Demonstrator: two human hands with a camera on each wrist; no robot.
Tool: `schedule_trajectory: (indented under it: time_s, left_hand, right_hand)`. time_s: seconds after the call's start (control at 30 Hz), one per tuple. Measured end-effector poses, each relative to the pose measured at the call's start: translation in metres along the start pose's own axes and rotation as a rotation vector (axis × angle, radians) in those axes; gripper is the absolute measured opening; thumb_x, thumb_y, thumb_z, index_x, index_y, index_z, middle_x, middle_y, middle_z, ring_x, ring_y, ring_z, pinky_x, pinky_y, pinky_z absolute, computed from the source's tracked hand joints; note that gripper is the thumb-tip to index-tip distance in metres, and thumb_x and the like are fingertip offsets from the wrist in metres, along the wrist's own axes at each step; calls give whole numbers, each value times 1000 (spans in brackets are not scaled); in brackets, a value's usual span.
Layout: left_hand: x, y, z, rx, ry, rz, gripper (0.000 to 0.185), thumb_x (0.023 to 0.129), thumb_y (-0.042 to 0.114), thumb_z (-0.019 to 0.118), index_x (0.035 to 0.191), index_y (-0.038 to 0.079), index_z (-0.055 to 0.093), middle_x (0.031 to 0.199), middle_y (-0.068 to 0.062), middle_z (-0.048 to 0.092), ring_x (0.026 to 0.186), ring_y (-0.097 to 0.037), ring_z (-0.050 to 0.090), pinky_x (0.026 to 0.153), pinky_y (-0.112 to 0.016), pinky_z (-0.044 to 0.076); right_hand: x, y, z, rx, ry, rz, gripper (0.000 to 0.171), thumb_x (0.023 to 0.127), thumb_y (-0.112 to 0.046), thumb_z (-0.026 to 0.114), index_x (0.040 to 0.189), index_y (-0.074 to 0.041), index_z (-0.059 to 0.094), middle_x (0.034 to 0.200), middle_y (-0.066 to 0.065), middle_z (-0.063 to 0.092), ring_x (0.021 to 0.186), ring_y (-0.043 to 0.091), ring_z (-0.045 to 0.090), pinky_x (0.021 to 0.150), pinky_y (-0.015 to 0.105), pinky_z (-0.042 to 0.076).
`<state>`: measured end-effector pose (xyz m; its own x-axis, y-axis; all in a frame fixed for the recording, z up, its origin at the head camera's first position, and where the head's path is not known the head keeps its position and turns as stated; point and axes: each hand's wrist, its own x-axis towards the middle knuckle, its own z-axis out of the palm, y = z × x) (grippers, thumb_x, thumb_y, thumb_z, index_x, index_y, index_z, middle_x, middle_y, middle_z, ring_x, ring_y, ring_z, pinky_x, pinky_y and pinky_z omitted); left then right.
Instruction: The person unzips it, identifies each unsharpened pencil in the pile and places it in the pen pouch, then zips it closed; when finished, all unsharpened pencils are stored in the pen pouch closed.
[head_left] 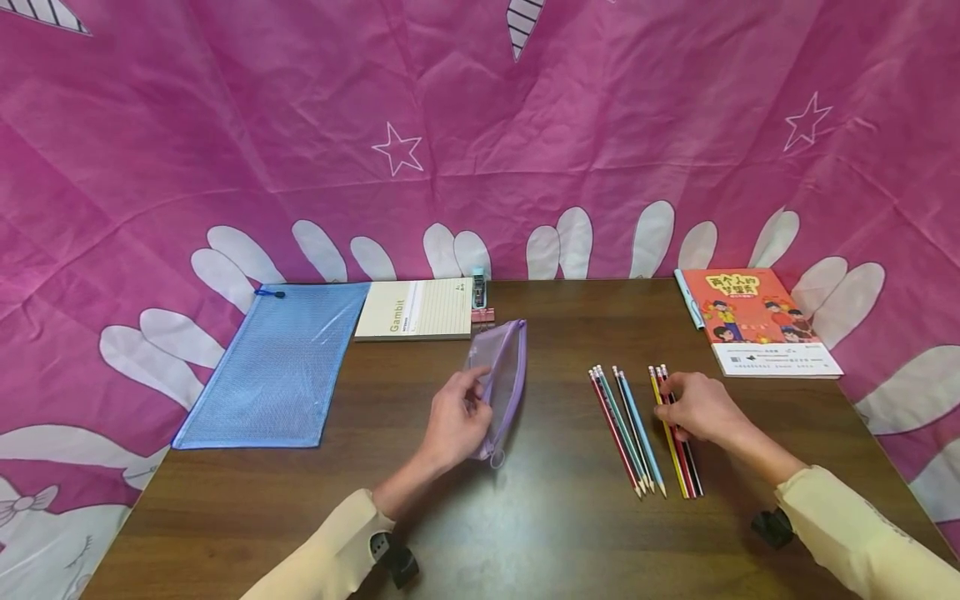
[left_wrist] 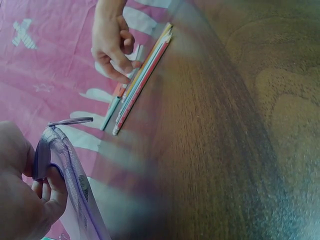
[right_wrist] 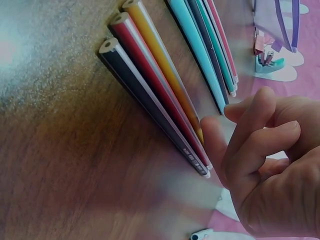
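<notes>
In the head view my left hand (head_left: 456, 421) grips the near side of a purple mesh zip pouch (head_left: 512, 392). The left wrist view shows fingers and thumb curled at the pouch's edge (left_wrist: 75, 175), a zip pull strap hanging off its end. My right hand (head_left: 699, 406) is over a yellow, a red and a black pencil (head_left: 684, 467) lying side by side. In the right wrist view its fingers are loosely bent, one fingertip at the yellow pencil (right_wrist: 165, 70); no firm hold on a pencil shows. Just left lies a second group of several pencils (head_left: 626, 429), red, green, dark and blue.
A blue mesh zip folder (head_left: 273, 367) lies at the left, next to a lined notebook (head_left: 412, 310). Beyond the pouch are a small teal-topped item (head_left: 479, 287) and a pink item (head_left: 483, 316). A red-covered book (head_left: 757, 321) and light-blue pen (head_left: 689, 298) lie back right.
</notes>
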<state>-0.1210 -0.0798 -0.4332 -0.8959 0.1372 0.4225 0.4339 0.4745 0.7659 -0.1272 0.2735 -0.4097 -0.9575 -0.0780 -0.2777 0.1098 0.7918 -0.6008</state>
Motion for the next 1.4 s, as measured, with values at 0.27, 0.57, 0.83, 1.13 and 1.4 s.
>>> schedule_trajectory:
  time_s: [0.27, 0.57, 0.83, 1.13, 1.4]
  left_hand:
    - [-1, 1, -1, -5, -5, -9, 53, 68, -12, 57, 119, -5, 65, 85, -7, 58, 71, -12, 55, 62, -26, 50]
    - [-1, 0, 0, -12, 0, -6, 53, 68, -11, 57, 119, -5, 65, 85, -6, 58, 71, -18, 58, 62, -26, 50]
    - [-1, 1, 1, -16, -1, -14, 53, 67, -10, 56, 119, -5, 66, 85, -6, 58, 72, -16, 57, 63, -25, 51]
    - [0, 1, 2, -11, -3, -20, 52, 68, -11, 57, 119, -4, 66, 84, -5, 57, 71, -9, 54, 62, -24, 50]
    - [-2, 1, 3, -22, -9, -26, 53, 68, -12, 57, 120, -4, 66, 85, -5, 58, 72, -10, 54, 64, -25, 52]
  right_hand:
    - [1, 0, 4, -26, 16, -33, 38, 85, -10, 71, 111, 12, 56, 55, 3, 56, 45, 14, 57, 42, 31, 44]
    - [3, -2, 6, -93, 38, -52, 36, 84, -8, 72, 109, 13, 57, 58, 4, 57, 46, 14, 59, 47, 32, 45]
    - [5, -9, 12, -191, 10, -11, 37, 84, -8, 73, 111, 10, 55, 68, 8, 57, 47, 15, 58, 48, 33, 47]
    - [7, -16, 17, -304, 24, -23, 40, 83, -8, 73, 117, 8, 58, 79, 15, 60, 51, 17, 58, 46, 35, 47]
    - [9, -16, 19, -304, 4, -17, 33, 81, -8, 73, 107, 5, 56, 73, 9, 56, 53, 19, 58, 48, 37, 45]
